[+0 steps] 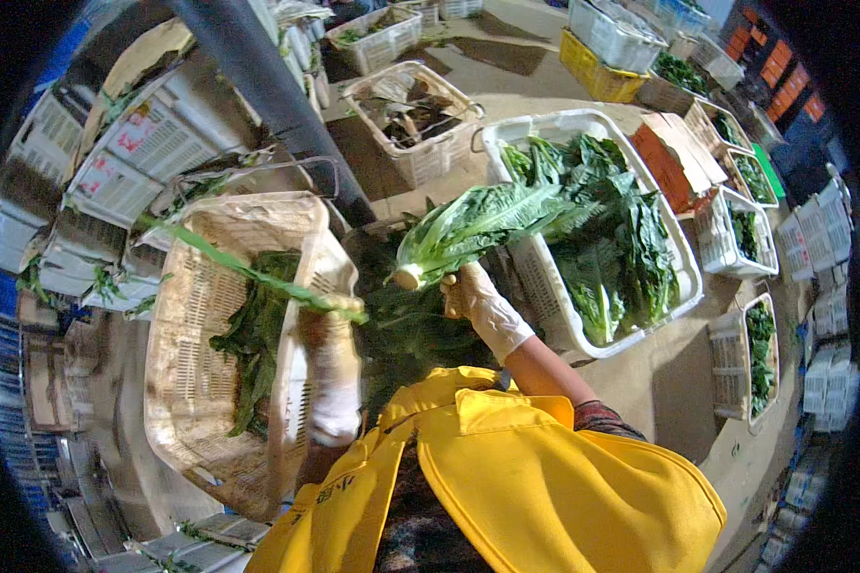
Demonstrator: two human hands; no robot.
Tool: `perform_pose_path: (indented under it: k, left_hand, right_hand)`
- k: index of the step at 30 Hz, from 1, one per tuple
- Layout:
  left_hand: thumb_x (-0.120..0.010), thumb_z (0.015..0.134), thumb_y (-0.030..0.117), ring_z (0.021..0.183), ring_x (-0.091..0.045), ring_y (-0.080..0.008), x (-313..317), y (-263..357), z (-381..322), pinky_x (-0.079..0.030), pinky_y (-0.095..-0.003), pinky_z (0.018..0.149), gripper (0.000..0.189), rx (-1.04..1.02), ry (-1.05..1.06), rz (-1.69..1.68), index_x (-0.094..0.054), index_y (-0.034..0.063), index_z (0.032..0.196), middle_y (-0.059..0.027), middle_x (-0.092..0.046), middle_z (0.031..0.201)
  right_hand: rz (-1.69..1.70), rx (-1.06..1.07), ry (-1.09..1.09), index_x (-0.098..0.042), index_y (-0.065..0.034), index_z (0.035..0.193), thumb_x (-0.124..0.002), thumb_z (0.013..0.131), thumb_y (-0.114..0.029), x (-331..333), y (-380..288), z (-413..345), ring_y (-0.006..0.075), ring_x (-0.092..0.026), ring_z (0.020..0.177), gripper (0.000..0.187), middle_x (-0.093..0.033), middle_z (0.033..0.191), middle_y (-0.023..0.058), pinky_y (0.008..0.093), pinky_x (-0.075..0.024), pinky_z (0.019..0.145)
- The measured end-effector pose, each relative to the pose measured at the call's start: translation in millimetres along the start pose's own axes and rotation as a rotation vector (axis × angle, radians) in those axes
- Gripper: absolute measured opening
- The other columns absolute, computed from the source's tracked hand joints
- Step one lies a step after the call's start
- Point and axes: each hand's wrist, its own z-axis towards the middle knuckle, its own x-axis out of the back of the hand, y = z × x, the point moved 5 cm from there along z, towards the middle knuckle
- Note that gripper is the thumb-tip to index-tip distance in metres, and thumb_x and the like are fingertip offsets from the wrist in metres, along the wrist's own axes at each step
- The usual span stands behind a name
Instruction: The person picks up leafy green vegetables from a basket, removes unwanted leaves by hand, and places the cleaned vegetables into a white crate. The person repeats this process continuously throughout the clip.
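Note:
My right hand, in a whitish glove, grips a head of leafy green lettuce from below, its pale cut stem end pointing left. The leaf tips reach over the near left rim of a white plastic crate that holds more leafy heads. My left hand, gloved and blurred, is at the right wall of a soiled plastic crate. A long green leaf extends from its fingers over that crate, where loose leaves lie. Dark greens lie between the two crates.
A grey post slants beyond the left crate. A crate of brown waste stands ahead. Several crates of greens, among them one at the right, and a cardboard box stand on the right. Stacked white crates are at the left.

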Motion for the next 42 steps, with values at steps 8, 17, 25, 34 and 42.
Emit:
perform_pose_path:
  k: [8,17,25,34,42]
  left_hand:
    - [-0.059,0.078,0.059,0.122,-0.043,-0.0310,64,-29,-44,-0.040,-0.0428,0.100,0.084,0.465,-0.451,0.896,-0.035,0.0045,0.136,-0.0224,-0.036,0.139]
    - [-0.044,0.090,0.057,0.122,-0.044,-0.0247,-78,-1,-15,-0.032,-0.0436,0.107,0.059,0.582,-0.282,-0.681,-0.048,0.0090,0.125,-0.0113,-0.048,0.130]
    - [-0.047,0.078,0.071,0.130,-0.035,-0.0278,-7,65,19,-0.028,-0.0468,0.109,0.085,0.116,-0.215,-0.318,-0.031,0.0167,0.142,-0.0079,-0.034,0.144]
    - [-0.063,0.070,0.064,0.134,-0.028,-0.0297,-2,91,28,-0.025,-0.0459,0.110,0.099,0.148,-0.419,-0.309,-0.025,0.0093,0.143,-0.0166,-0.025,0.148]
    - [-0.036,0.097,0.039,0.125,-0.040,-0.0293,36,89,32,-0.025,-0.0523,0.108,0.047,0.174,-0.555,-0.536,-0.040,0.0179,0.138,-0.0086,-0.045,0.134]
  right_hand:
    - [0.121,0.259,-0.510,-0.055,-0.0124,0.094,-0.059,0.083,-0.048,24,-24,30,0.0172,-0.043,0.050,0.037,-0.051,0.068,0.0008,0.0356,-0.0349,0.041]
    - [0.155,0.245,-0.637,-0.054,-0.0062,0.109,-0.059,0.087,-0.030,-99,-60,-100,0.0212,-0.056,0.072,0.034,-0.058,0.085,0.0072,0.0363,-0.0462,0.061]
    - [-0.806,0.439,-0.143,-0.050,-0.0074,0.126,-0.067,0.081,-0.002,-35,-85,-36,0.0097,-0.056,0.075,0.049,-0.060,0.088,0.0021,0.0221,-0.0473,0.066]
    - [-1.114,0.744,-0.076,-0.032,-0.0098,0.140,-0.052,0.072,0.011,16,-64,-16,0.0188,-0.054,0.084,0.074,-0.051,0.113,0.0085,0.0282,-0.0463,0.071]
    - [-0.824,0.365,-0.221,-0.037,-0.0146,0.140,-0.064,0.084,-0.015,-21,-63,-55,0.0056,-0.043,0.051,0.062,-0.058,0.094,0.0011,0.0192,-0.0361,0.044]
